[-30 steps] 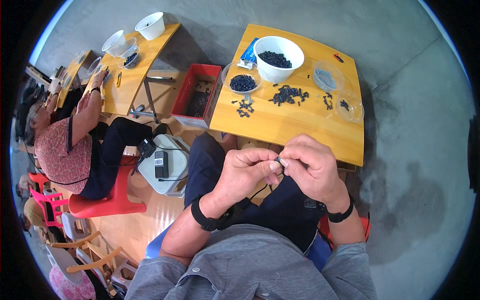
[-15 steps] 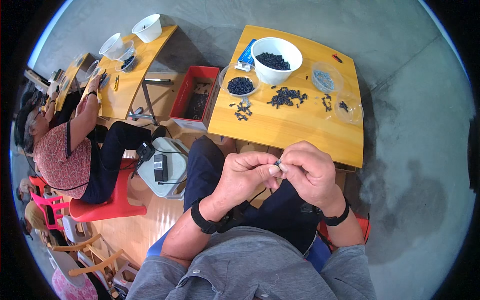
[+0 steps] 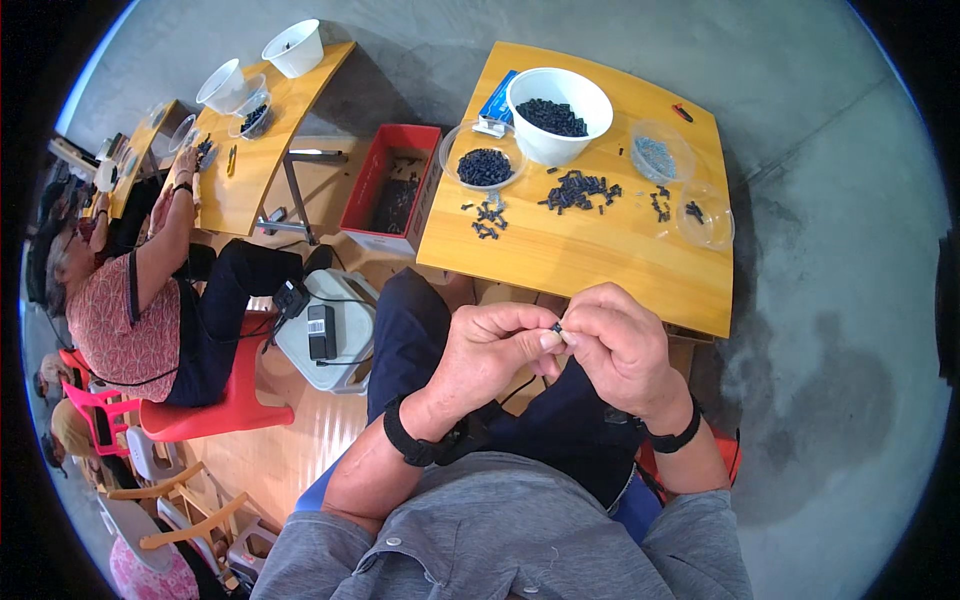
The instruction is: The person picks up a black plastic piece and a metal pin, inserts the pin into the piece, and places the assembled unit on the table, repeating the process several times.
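Observation:
Over my lap, just off the table's near edge, my left hand (image 3: 495,345) and my right hand (image 3: 622,340) meet fingertip to fingertip. Both are pinched on one small black part (image 3: 556,327), mostly hidden by the fingers and thumbs. On the wooden table (image 3: 570,255) ahead lies a loose pile of small black parts (image 3: 580,190). Behind it stands a white tub (image 3: 590,105) partly filled with more of them. A clear round dish (image 3: 484,168) at the left holds black pieces, with several joined-looking pieces (image 3: 487,215) in front of it.
Small silvery-blue pieces fill a clear bowl (image 3: 655,157) at the right, beside a clear lid (image 3: 706,218) with a few black parts. A red box (image 3: 392,190) sits left of the table. Farther left, a co-worker (image 3: 130,290) sits at another table near a grey stool (image 3: 345,345).
My hands stay pinched together on the small black part, with barely any shift of the fingers. The view has tilted slightly, so the table appears a little higher and further right.

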